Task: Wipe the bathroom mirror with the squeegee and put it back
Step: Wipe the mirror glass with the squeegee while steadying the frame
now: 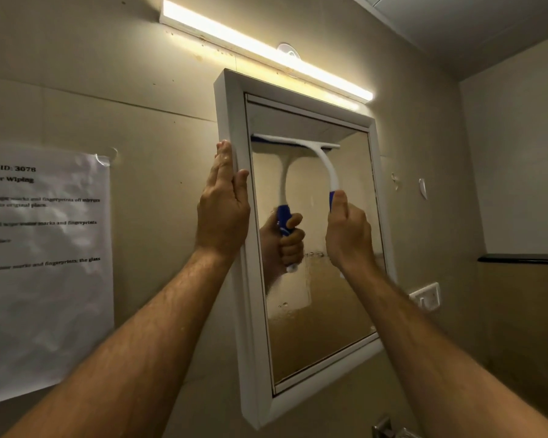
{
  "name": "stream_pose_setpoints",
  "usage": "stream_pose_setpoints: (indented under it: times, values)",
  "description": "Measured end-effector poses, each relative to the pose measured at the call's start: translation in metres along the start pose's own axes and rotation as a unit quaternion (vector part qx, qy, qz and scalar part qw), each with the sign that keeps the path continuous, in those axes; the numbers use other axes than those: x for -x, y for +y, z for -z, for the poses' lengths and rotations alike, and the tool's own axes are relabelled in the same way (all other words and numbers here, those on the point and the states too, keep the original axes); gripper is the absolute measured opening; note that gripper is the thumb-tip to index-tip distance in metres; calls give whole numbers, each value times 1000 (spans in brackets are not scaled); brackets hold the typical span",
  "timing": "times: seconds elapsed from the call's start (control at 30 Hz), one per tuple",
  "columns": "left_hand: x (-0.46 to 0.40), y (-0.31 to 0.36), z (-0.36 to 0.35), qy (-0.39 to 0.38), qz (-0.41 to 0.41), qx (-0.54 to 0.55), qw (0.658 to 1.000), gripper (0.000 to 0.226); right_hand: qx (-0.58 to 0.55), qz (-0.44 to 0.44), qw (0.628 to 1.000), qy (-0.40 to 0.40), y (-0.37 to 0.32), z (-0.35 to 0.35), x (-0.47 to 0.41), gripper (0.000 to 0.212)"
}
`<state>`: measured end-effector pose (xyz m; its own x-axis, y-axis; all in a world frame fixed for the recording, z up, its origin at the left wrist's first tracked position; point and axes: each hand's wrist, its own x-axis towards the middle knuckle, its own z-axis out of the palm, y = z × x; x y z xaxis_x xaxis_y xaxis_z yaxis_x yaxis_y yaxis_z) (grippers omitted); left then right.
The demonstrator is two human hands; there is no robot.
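The person was mid-wipe, right hand [348,229] fisted on the squeegee [310,150] up near the top of the mirror [329,295] at frame centre, left hand [223,200] flat-fingered bracing the white frame [234,121], so probably a straight downward pull next, plenty of glass below before the bottom edge.

Room dim, warm yellow tone. Only light source: tube light [266,50] above mirror [314,248], overexposed, glow spreading on wall. Lower corners dark. Strong wide-angle bending at edges. Text on paper sheet [45,263] blurred, mostly unreadable. Smears on glass lower part.
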<state>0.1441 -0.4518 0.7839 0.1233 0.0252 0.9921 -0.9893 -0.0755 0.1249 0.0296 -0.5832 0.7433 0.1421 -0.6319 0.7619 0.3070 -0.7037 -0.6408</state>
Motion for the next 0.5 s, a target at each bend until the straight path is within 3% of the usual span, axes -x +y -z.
stream_pose_setpoints:
  times: [0.3, 0.5]
  values:
    - [-1, -1, 0, -8, 3, 7, 1000, 54, -44, -24, 999, 5, -27, -2, -26, 48]
    - [-1, -1, -2, -6, 2, 12, 1000, 55, -12, -8, 1000, 1, 8, -1, 2, 49]
